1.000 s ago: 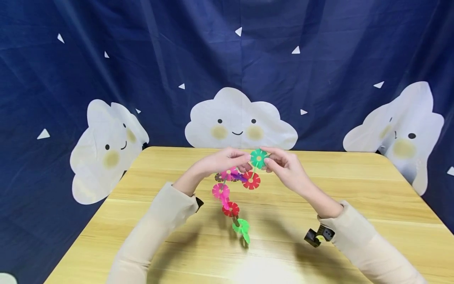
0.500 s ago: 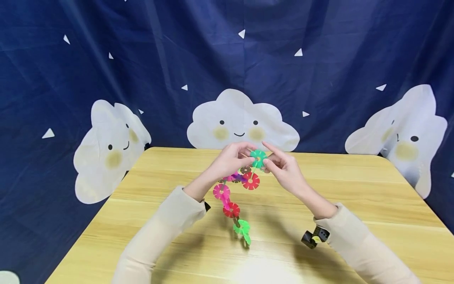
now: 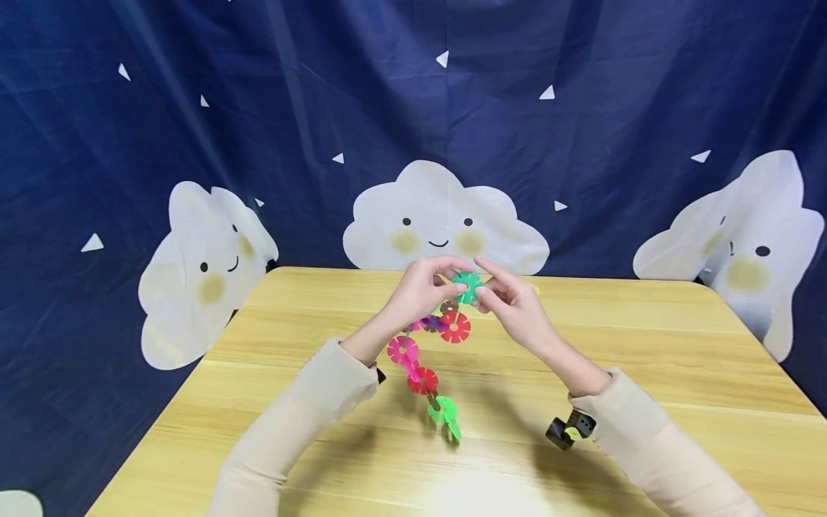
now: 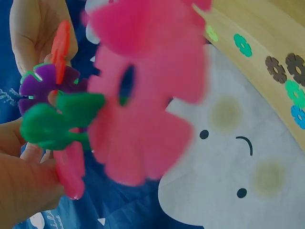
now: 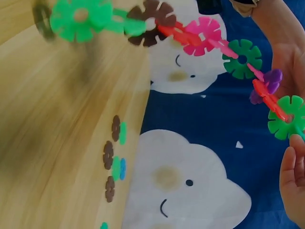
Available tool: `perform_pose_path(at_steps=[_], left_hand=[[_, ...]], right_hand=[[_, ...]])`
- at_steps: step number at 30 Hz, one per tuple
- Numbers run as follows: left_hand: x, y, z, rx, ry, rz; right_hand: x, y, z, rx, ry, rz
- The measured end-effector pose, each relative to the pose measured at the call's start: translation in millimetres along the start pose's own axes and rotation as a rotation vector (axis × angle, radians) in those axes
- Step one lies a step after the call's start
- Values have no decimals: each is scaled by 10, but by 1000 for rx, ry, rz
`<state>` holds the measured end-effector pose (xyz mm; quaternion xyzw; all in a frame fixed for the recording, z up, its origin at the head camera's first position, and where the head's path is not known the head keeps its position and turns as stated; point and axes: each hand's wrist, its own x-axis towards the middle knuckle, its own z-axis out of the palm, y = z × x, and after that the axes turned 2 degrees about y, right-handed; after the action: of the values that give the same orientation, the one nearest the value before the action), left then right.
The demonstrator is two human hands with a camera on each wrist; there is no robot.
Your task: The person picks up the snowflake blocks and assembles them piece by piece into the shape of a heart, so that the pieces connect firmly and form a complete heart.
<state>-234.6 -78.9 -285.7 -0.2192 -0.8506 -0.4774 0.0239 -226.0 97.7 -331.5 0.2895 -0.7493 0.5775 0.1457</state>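
Note:
A chain of slotted snowflake discs hangs between and below the hands in the head view. At its upper end is a teal snowflake disc (image 3: 469, 286). My left hand (image 3: 423, 287) pinches its left side, thumb in front. My right hand (image 3: 517, 305) pinches the right side, its index finger raised. Below come a red disc (image 3: 455, 327), a purple disc (image 3: 434, 323), a pink disc (image 3: 403, 350), another red disc (image 3: 423, 380) and a light green disc (image 3: 443, 409) low over the table. A pink disc (image 4: 147, 133) looms blurred in the left wrist view.
Loose discs lie along the far side of the wooden table (image 3: 646, 337): brown discs (image 5: 108, 155), a blue disc (image 5: 123, 169) and several green ones. A dark blue curtain (image 3: 413, 108) with cloud faces hangs behind. Small black cameras (image 3: 570, 429) sit at the wrists.
My left hand has shifted right and its fingers have risen over the teal disc's upper left. The right index finger has lifted off the disc's top. The chain has barely swung.

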Motion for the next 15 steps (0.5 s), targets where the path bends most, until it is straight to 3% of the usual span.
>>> perform_pose_path(at_steps=[4,9,15], left_hand=[[17,-58,-69,9,44,-7],[14,-128,-175,14,81,-22],[3,-191,-248,22,82,-43]], right_hand=[[25,107,-1,12,-38,90],[30,396,3,-65,-115,178],[11,792,118,-211,-371,200]])
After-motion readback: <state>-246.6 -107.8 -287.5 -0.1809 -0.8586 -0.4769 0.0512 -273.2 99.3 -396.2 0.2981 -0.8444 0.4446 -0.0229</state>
